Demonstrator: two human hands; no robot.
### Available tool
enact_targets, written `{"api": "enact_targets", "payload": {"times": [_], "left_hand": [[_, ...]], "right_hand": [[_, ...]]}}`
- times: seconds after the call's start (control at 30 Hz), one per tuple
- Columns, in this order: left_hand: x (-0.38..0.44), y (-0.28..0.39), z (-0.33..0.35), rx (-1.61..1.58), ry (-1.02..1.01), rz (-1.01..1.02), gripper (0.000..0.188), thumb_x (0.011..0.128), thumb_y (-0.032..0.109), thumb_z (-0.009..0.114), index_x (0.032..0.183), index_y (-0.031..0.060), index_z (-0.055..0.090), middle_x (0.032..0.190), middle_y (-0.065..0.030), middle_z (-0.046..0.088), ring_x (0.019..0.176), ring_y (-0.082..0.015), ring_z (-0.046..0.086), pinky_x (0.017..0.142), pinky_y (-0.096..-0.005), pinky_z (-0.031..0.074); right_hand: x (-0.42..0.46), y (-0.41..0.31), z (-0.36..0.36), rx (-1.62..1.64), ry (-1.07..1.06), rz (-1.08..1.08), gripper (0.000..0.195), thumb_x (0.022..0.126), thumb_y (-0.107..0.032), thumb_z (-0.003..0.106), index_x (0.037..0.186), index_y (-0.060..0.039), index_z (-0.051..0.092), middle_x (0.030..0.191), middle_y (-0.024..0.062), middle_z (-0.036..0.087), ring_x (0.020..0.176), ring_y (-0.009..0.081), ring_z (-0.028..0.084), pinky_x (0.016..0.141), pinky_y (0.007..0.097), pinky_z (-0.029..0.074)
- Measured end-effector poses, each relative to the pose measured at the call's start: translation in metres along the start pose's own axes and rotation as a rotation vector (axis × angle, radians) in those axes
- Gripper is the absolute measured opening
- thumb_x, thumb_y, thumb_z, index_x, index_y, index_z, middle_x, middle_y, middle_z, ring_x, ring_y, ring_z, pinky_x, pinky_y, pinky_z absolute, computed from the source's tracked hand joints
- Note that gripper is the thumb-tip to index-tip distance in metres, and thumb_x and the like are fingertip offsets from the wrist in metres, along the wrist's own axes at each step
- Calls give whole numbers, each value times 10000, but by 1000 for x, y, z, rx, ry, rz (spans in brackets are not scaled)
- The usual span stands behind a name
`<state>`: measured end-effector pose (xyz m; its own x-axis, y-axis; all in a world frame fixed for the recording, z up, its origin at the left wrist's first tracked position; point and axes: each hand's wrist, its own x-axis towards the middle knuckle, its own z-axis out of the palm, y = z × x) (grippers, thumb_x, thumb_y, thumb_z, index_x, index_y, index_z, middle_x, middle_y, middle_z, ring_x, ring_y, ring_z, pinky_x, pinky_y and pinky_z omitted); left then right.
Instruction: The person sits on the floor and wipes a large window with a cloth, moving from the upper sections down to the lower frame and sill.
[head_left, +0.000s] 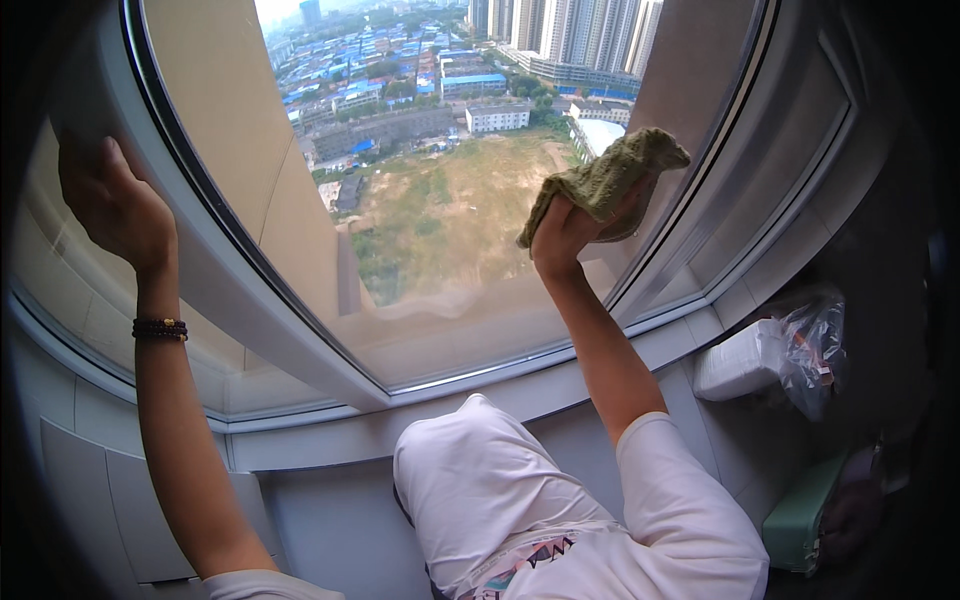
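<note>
In my right hand (566, 229) is a bunched olive-green cloth (611, 176), raised in front of the right part of the window pane (450, 225). From this angle, how firmly the cloth meets the glass does not show. My left hand (120, 206) is up at the pale window frame (225, 277) on the left. Its thumb points upward, while the other fingers are lost in shadow, so their grip on the frame is unclear. A dark beaded bracelet (160, 328) circles the left wrist.
Below the glass runs a pale sill (322, 446), with my bent knee (439, 442) close to it. White wrapped packs (739, 360) and a clear plastic bag (814, 352) lie at right. Lower right stands a green box-like object (802, 517). Buildings and a grassy lot appear far below outside.
</note>
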<state>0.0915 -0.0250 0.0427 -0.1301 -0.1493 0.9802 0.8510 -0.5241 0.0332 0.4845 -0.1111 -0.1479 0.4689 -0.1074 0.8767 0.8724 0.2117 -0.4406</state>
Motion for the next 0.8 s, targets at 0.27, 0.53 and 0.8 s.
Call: {"api": "enact_targets", "payload": {"times": [0.27,0.53,0.8], "left_hand": [[13,22,-8,79,-68,-6,923,769,674,563,1451,119,284,1392,-213,369,1225,-397,426,910,-528,467],[11,16,-7,149,-76,-20,868,807,616,536,1468,125,259,1416,-229,333,1254,-404,403,902,-519,486],[13,23,-12,188,-117,-30,841,856,590,488,1468,66,248,1431,-239,324,1267,-394,393,939,-492,465]], "right_hand": [[-112,-212,67,41,-427,-601,570,851,-405,510,1345,-121,514,1462,104,388,1405,376,231,1092,604,117],[-54,-139,35,-1,-501,-732,557,817,-511,519,1321,-276,551,1399,20,450,1388,309,289,1091,582,193],[50,50,-44,-198,-162,-397,816,911,-637,285,1432,-9,321,1504,257,226,1391,485,130,1093,608,97]]}}
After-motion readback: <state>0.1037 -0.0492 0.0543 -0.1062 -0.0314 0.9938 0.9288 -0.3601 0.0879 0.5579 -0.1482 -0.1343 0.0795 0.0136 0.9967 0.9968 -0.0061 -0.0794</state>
